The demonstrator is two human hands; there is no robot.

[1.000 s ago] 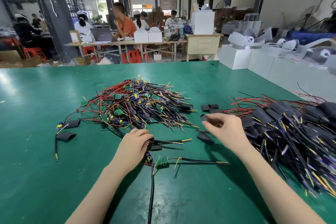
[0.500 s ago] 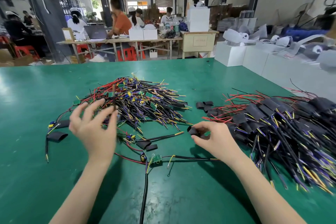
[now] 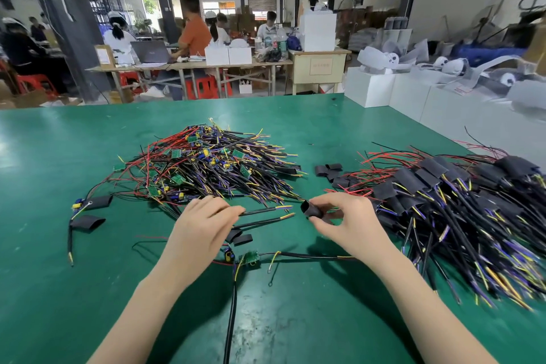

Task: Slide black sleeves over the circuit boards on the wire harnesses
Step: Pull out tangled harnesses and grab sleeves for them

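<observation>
From where I stand, the job looks roughly half done, though that is only my reading of the two heaps on the green table (image 3: pixel 59 156). Taking the bare green circuit board (image 3: pixel 251 257) lying near the table's front edge as my mark: beyond it and to the left sits the pile of unsleeved harnesses (image 3: pixel 206 162), boards still showing green, far too tangled to count. To the right of the board spreads the finished pile (image 3: pixel 458 201), every board wrapped in black, also too many to count. Between the two heaps, beyond the board, lies a small cluster of loose sleeves (image 3: pixel 328 170), perhaps four or five. Just beyond the board are two more flat sleeves (image 3: pixel 240 238). Far to the left of it rest two sleeved pieces (image 3: pixel 88 221) on their own. The right hand (image 3: pixel 345 221), up and to the right of the board, pinches one black sleeve (image 3: pixel 310 210) between thumb and fingers, squeezing its mouth open. The left hand (image 3: pixel 204 227), just left of and beyond the board, has its fingers curled down around a black cable (image 3: pixel 260 211), gripping it as far as I can tell. The board itself still waits for its sleeve.
</observation>
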